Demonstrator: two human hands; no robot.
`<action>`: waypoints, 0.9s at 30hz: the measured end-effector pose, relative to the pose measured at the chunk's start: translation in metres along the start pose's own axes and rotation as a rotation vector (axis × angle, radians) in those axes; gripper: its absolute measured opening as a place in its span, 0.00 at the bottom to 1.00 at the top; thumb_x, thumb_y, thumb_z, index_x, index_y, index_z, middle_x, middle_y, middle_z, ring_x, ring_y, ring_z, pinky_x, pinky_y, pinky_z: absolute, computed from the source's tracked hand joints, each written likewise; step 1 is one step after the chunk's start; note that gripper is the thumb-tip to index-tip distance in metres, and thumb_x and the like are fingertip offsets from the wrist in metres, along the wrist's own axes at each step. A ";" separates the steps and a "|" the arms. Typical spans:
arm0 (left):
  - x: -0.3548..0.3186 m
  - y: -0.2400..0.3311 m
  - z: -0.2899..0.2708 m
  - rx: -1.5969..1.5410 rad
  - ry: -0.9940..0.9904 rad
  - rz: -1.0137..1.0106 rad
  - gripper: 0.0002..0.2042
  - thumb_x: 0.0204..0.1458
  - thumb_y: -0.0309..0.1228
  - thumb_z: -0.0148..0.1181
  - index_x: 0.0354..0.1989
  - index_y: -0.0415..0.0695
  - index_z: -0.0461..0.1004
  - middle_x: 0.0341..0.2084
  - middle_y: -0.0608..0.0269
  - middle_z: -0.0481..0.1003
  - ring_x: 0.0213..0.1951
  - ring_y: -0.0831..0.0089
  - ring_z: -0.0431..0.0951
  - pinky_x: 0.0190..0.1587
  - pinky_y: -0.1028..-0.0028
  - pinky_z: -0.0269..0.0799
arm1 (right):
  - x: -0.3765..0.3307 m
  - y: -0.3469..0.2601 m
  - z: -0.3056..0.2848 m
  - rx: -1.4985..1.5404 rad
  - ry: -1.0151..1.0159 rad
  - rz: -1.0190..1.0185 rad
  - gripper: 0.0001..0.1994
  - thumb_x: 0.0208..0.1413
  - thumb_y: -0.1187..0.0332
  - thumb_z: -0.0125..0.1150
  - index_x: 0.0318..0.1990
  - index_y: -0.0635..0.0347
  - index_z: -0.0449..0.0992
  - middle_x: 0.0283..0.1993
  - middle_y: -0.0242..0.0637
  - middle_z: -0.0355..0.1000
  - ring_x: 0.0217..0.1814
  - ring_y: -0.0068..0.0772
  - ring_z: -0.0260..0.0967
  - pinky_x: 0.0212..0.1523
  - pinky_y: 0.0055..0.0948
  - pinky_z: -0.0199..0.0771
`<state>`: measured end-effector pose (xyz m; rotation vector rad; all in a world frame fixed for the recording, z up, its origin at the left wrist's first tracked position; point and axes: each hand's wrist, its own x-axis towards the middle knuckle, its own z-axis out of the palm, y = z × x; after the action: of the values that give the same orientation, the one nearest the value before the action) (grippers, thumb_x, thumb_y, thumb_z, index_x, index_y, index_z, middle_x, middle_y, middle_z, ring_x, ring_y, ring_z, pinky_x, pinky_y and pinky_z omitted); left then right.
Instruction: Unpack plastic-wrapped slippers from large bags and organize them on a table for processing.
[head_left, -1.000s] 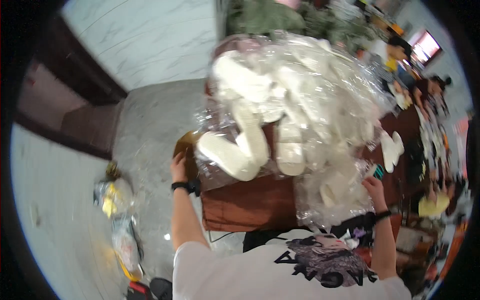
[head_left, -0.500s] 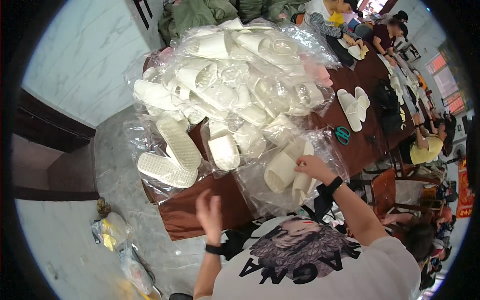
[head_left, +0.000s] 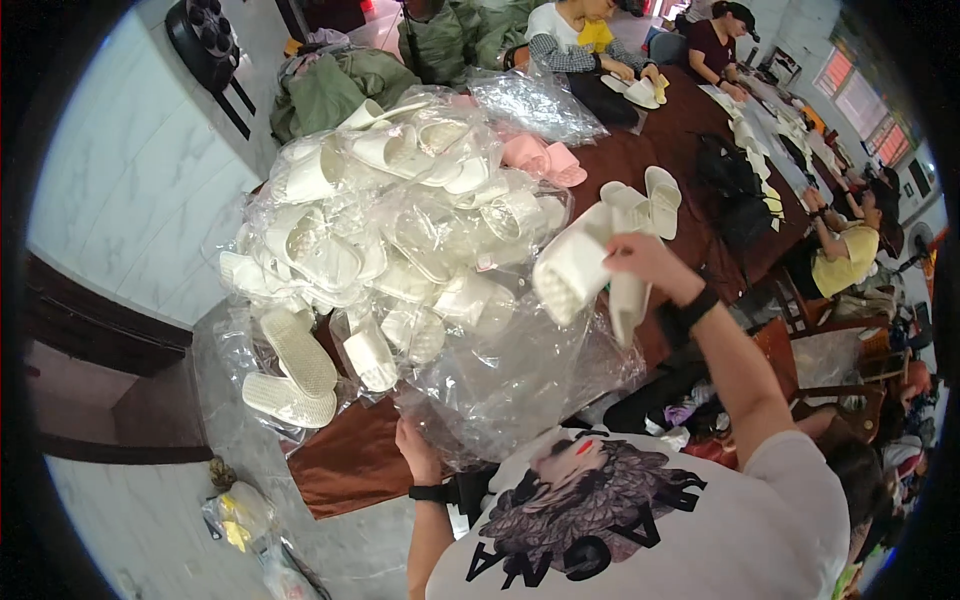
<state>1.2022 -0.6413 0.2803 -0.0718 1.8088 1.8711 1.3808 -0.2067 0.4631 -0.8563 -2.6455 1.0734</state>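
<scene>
the right hand (head_left: 645, 262), right of centre in the frame, is closed on a pair of white slippers (head_left: 572, 268), its fingers pinched at their right-hand part; the pair is tilted, and its left slipper shows an open toe toward the bottom of the frame. the left hand (head_left: 418, 452), at lower centre, has its fingers curled at the near left edge of a clear plastic bag (head_left: 510, 375), though i cannot tell how firmly it grips the film. that bag spreads, creased, between the two hands, over the front of the brown bench (head_left: 345, 465). a large heap of bagged white slippers (head_left: 400, 210) fills the middle and upper left of the bench. at the heap's left edge two textured cream soles (head_left: 292, 372) cross each other, also in clear film, and pink slippers (head_left: 545, 160) lie at its upper right. another white pair (head_left: 662, 200) rests just beyond the held one, partly hidden by it. a black bag (head_left: 735, 190) lies farther right on the bench. green sacks (head_left: 340, 92) stand at the upper left, and at the top of the frame a person in checked sleeves (head_left: 572, 52) handles white slippers at the bench.
</scene>
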 end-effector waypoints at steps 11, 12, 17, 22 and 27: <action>-0.006 -0.006 0.024 0.191 0.058 0.129 0.33 0.53 0.33 0.65 0.61 0.35 0.53 0.51 0.53 0.67 0.51 0.68 0.69 0.50 0.71 0.68 | 0.100 0.047 -0.087 -0.676 0.666 -0.129 0.21 0.57 0.56 0.56 0.52 0.61 0.69 0.41 0.47 0.75 0.44 0.50 0.73 0.43 0.43 0.73; -0.004 -0.011 0.025 0.222 0.060 0.154 0.32 0.55 0.35 0.63 0.61 0.36 0.53 0.51 0.54 0.68 0.50 0.68 0.69 0.50 0.71 0.68 | 0.088 0.027 -0.060 -0.389 0.463 -0.248 0.20 0.56 0.58 0.57 0.51 0.61 0.70 0.42 0.46 0.74 0.44 0.49 0.73 0.44 0.41 0.73; -0.008 0.007 0.034 -0.031 0.090 0.016 0.30 0.59 0.43 0.56 0.61 0.35 0.55 0.54 0.51 0.67 0.54 0.67 0.68 0.55 0.71 0.65 | -0.016 -0.045 0.108 -0.157 -0.432 -0.863 0.30 0.51 0.51 0.63 0.61 0.50 0.66 0.63 0.48 0.60 0.62 0.51 0.59 0.55 0.48 0.67; 0.001 -0.005 0.023 0.264 0.138 0.191 0.29 0.57 0.34 0.57 0.64 0.39 0.54 0.46 0.53 0.72 0.44 0.70 0.73 0.45 0.71 0.70 | -0.055 -0.050 0.219 -0.317 -0.496 -0.802 0.43 0.48 0.43 0.61 0.69 0.46 0.52 0.70 0.52 0.48 0.69 0.61 0.49 0.62 0.61 0.53; 0.027 0.003 -0.006 0.487 0.299 0.190 0.29 0.49 0.22 0.59 0.62 0.43 0.59 0.41 0.55 0.76 0.35 0.72 0.76 0.37 0.73 0.73 | -0.036 -0.065 0.269 -0.279 -0.520 -0.791 0.39 0.51 0.46 0.59 0.68 0.48 0.54 0.69 0.53 0.50 0.69 0.58 0.49 0.63 0.57 0.54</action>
<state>1.1757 -0.6377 0.2714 -0.0022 2.5097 1.5462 1.2877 -0.4232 0.3138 0.5285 -3.1068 0.7755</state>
